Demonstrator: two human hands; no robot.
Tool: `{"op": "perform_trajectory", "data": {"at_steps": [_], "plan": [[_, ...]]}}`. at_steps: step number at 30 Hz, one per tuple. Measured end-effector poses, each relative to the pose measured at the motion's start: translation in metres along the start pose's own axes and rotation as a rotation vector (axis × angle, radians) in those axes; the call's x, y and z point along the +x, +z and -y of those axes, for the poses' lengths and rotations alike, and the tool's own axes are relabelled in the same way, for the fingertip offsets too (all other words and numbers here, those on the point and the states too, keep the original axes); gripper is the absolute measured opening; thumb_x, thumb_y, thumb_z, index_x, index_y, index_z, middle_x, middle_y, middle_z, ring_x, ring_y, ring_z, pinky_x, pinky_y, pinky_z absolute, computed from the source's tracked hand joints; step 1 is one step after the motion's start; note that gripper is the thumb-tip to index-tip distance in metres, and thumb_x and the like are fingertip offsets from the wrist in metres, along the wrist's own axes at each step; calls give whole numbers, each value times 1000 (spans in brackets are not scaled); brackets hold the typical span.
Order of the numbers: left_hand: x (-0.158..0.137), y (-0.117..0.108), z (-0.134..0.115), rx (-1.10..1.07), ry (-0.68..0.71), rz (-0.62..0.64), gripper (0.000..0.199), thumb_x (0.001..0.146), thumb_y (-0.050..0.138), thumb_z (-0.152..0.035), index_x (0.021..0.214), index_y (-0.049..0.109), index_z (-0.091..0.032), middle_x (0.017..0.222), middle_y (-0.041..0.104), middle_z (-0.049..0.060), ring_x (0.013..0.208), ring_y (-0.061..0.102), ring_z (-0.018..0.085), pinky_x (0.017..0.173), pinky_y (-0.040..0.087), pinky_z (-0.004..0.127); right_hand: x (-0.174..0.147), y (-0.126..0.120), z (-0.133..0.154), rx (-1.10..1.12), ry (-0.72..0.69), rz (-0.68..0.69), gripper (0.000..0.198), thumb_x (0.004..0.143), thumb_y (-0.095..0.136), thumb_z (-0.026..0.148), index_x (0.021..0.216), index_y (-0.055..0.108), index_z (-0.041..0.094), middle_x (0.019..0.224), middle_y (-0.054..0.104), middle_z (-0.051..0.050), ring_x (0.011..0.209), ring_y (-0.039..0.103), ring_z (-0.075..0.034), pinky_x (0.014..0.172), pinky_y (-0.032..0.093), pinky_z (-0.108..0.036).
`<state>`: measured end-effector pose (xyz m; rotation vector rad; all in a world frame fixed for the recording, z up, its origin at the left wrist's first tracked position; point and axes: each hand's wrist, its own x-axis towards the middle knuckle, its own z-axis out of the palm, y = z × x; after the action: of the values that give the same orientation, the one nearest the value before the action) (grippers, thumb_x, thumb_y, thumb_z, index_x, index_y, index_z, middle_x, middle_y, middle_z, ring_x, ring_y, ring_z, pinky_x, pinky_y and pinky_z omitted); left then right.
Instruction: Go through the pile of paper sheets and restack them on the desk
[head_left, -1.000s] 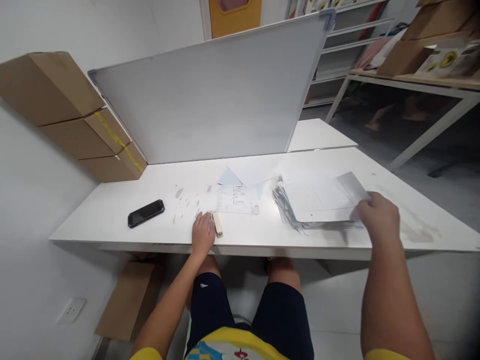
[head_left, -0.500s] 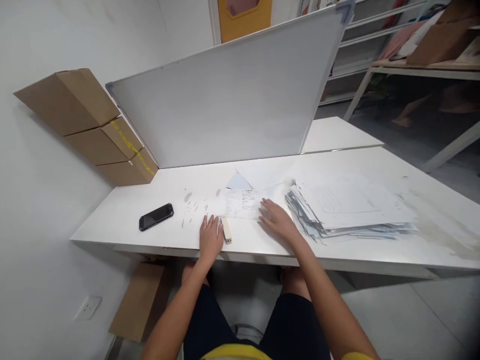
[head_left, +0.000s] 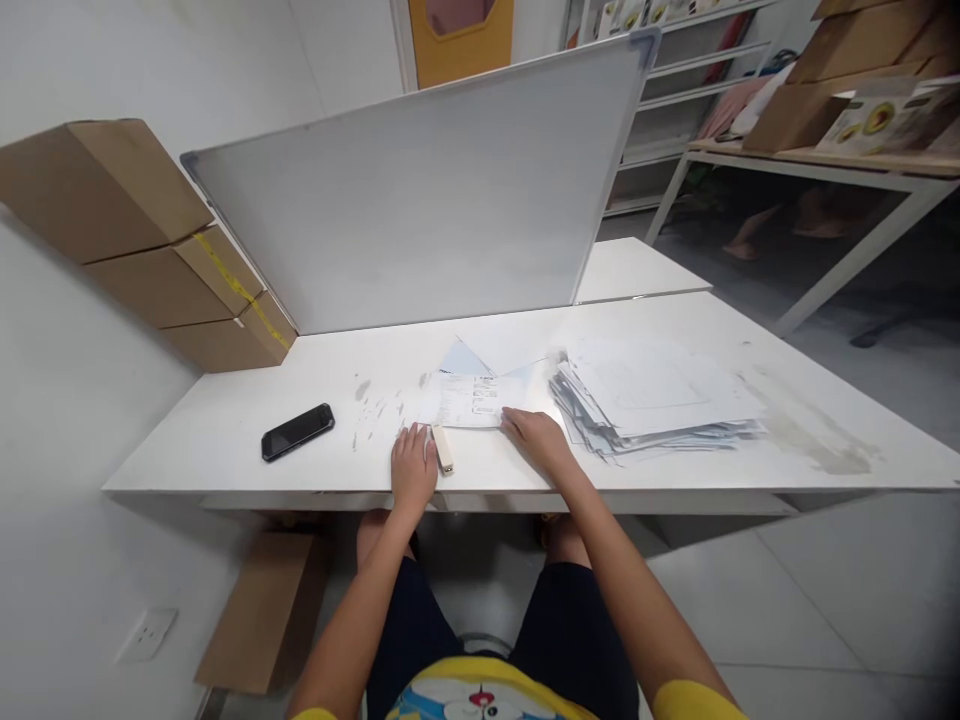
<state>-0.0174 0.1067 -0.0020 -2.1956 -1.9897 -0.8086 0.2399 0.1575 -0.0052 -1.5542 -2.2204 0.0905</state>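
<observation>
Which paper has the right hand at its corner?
The printed sheet. The right hand has its fingertips at that sheet's near right corner; the bluish paper lies behind it, the paper stack off to the right.

The printed sheet (head_left: 457, 405) is white, thin and roughly rectangular, with darker print gathered on its right part; it lies on the desk (head_left: 187, 450), and its lower right corner is touched by the right hand (head_left: 536, 437). The small cream block (head_left: 442, 446), long and narrow with a dark near end, lies lengthwise, slightly slanted, just beside the left hand (head_left: 414, 465)
</observation>
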Motion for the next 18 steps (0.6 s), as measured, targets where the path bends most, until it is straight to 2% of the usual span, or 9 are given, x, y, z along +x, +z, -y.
{"op": "perform_trajectory", "data": {"at_steps": [3, 6, 9, 11, 14, 18], "plan": [[-1, 0, 0, -4, 2, -13, 47, 99, 27, -37, 128, 56, -13, 137, 55, 12, 132, 43, 28, 108, 37, 47, -2, 1, -5, 55, 22, -30, 36, 94, 35, 28, 118, 60, 17, 106, 70, -12, 98, 63, -25, 86, 41, -35], [-1, 2, 1, -6, 1, -23, 46, 99, 28, -36, 128, 56, -14, 136, 55, 12, 133, 43, 28, 108, 38, 48, -1, 3, -10, 124, 21, -37, 41, 87, 42, 27, 123, 57, 17, 125, 61, -13, 114, 55, -26, 94, 39, -38], [-2, 2, 0, -3, 5, -29, 46, 99, 28, -36, 127, 57, -14, 135, 56, 12, 132, 43, 28, 107, 38, 48, 2, 8, -11, 94, 122, -23, 60, 85, 46, 40, 138, 43, 12, 146, 41, -17, 134, 37, -31, 106, 30, -45], [-3, 2, 0, -3, 4, -33, 46, 99, 28, -36, 126, 57, -14, 134, 57, 13, 131, 44, 29, 107, 38, 48, 5, 11, -10, 75, 184, 12, 72, 86, 44, 47, 145, 31, 7, 151, 33, -19, 139, 28, -33, 112, 21, -49], [-3, 0, -1, -6, 1, -25, 45, 98, 28, -35, 124, 58, -13, 133, 57, 13, 130, 45, 29, 107, 38, 49, 6, 14, -8, 98, 203, 35, 74, 89, 41, 47, 148, 20, 6, 150, 35, -18, 139, 29, -31, 114, 17, -51], [-2, -1, -2, -9, 6, -27, 45, 98, 27, -35, 122, 59, -14, 131, 58, 13, 128, 47, 29, 106, 38, 49, 4, 11, -8, 141, 197, -11, 70, 89, 42, 41, 147, 23, 6, 143, 44, -20, 133, 39, -31, 113, 22, -50]]}}
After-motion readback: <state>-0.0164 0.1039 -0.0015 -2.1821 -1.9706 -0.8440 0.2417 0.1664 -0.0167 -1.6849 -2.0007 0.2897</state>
